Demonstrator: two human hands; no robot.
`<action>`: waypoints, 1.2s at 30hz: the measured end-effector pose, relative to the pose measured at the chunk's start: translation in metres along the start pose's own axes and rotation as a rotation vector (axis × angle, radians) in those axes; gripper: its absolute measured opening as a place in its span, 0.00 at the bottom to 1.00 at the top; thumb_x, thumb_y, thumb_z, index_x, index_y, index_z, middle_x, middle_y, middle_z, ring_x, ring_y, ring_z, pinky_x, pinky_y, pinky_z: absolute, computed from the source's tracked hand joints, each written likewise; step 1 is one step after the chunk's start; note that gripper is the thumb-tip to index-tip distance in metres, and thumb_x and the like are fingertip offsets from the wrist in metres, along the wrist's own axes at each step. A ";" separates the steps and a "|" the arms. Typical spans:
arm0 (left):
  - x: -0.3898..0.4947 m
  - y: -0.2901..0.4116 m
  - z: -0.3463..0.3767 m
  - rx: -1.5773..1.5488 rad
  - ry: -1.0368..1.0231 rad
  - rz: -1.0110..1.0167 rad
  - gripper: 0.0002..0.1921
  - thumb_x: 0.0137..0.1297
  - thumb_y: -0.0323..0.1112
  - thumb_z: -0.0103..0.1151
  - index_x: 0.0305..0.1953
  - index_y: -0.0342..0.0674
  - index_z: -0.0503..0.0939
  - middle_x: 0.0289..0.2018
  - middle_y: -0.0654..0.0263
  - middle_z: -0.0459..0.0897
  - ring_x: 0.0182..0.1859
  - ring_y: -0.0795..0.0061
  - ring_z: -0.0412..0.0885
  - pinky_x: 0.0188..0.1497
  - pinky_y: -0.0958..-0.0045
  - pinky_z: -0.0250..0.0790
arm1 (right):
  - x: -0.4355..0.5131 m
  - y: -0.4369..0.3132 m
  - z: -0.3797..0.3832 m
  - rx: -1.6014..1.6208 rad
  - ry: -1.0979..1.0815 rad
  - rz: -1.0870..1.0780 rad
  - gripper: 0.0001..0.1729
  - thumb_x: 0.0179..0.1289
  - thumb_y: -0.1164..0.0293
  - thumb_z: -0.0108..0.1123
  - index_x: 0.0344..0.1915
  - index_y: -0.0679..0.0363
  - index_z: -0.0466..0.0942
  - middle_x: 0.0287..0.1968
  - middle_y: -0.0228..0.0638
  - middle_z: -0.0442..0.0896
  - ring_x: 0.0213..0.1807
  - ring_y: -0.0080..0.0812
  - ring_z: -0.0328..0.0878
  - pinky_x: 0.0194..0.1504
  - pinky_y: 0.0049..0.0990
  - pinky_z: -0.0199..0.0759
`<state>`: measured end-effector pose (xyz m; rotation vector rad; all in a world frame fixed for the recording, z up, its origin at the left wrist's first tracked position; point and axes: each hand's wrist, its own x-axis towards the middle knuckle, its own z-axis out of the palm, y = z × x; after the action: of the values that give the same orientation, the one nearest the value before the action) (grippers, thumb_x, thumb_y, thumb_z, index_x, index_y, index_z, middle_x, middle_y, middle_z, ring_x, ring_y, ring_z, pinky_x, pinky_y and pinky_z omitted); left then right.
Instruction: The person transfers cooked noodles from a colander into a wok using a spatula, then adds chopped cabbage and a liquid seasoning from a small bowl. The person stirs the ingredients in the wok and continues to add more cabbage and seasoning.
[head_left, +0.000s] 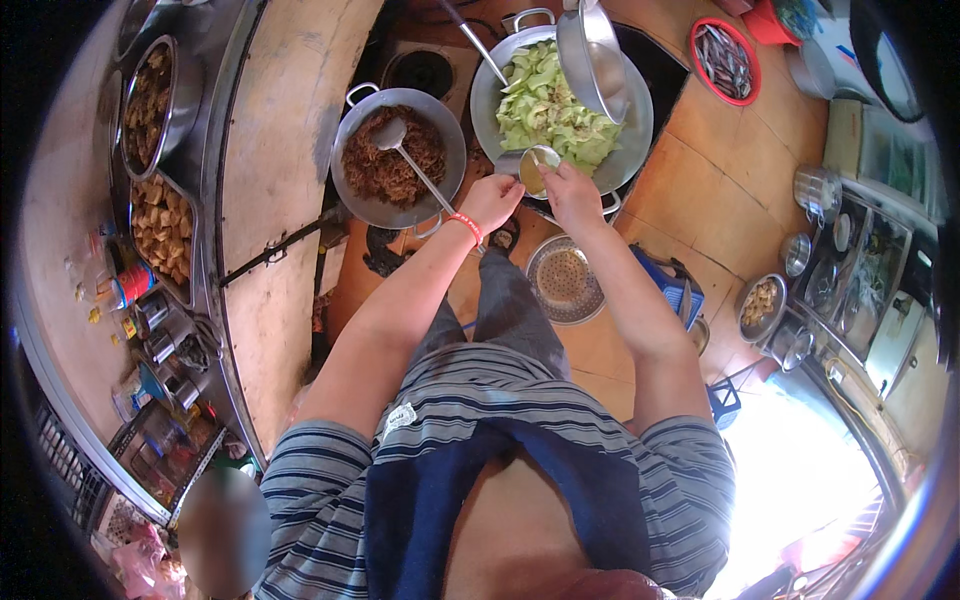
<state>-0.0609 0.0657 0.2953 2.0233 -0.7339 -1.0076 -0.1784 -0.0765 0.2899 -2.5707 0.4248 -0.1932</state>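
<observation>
My left hand (491, 202), with a red wristband below it, is at the left side of a small metal cup (540, 159), seemingly on its handle. The cup is tilted and holds something yellowish. My right hand (571, 193) is at the cup's right rim, its fingers around what looks like a spoon handle. Just beyond lies a large metal wok (637, 142) of chopped green vegetables (551, 105), with a long-handled utensil (484, 52) in it. A metal bowl (592, 64) is tilted over that wok. To the left, a second wok (454, 142) holds brown shredded food (382, 172) and a metal spatula (390, 135).
A perforated metal colander (566, 277) stands on the tiled floor near my legs. A red basin (724, 60) of small fish is at upper right. On the left counter are a metal pot (176, 112) and a tray of browned chunks (161, 225). Bowls line the right side.
</observation>
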 end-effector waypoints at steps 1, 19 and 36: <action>0.002 0.000 0.002 0.011 0.015 0.033 0.17 0.63 0.42 0.52 0.29 0.31 0.74 0.20 0.53 0.74 0.25 0.65 0.74 0.32 0.65 0.65 | 0.000 0.003 0.000 -0.014 0.011 -0.002 0.15 0.55 0.74 0.56 0.44 0.57 0.78 0.29 0.39 0.72 0.30 0.43 0.73 0.32 0.38 0.69; 0.007 0.002 0.026 0.009 -0.007 -0.003 0.17 0.64 0.42 0.51 0.27 0.31 0.73 0.21 0.54 0.72 0.25 0.61 0.71 0.30 0.65 0.63 | -0.016 0.036 -0.001 0.870 -0.080 0.908 0.12 0.60 0.69 0.56 0.38 0.65 0.81 0.22 0.28 0.76 0.21 0.21 0.66 0.23 0.24 0.60; 0.032 -0.011 0.033 -0.008 0.072 -0.081 0.17 0.65 0.43 0.51 0.25 0.35 0.74 0.18 0.64 0.74 0.23 0.74 0.70 0.27 0.70 0.62 | -0.004 0.065 -0.035 1.272 0.113 1.026 0.12 0.62 0.69 0.57 0.41 0.65 0.78 0.18 0.20 0.64 0.16 0.14 0.55 0.17 0.18 0.45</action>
<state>-0.0696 0.0361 0.2599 2.0859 -0.6127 -0.9761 -0.2065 -0.1442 0.2858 -0.9320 1.1275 -0.1450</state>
